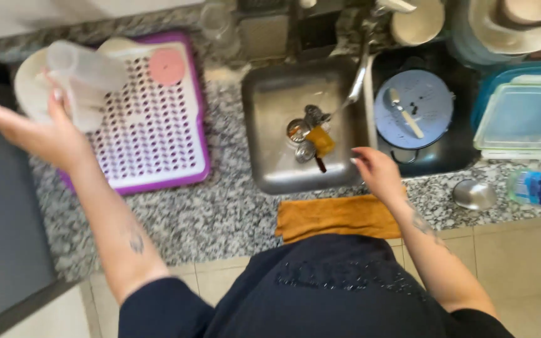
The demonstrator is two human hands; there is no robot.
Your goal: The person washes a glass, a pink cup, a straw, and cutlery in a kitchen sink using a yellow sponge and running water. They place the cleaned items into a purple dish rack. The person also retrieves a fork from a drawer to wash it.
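Observation:
My left hand (36, 128) is raised over the left end of a purple and white drying rack (158, 138). Its fingers are spread and its thumb presses a clear plastic container (86, 78), which is tilted over the rack. My right hand (377, 172) hovers at the front right rim of the steel sink (270, 100), fingers loosely curled and holding nothing. In the sink basin lie small metal pieces (302, 128) and a yellow sponge (320, 141).
A pink disc (167, 66) and a white plate (29, 84) rest on the rack. An orange cloth (336, 216) hangs over the granite counter edge. At the right are a blue lid with a knife (411, 106), stacked containers (524, 116), a metal lid (474, 194) and a bottle (540, 188).

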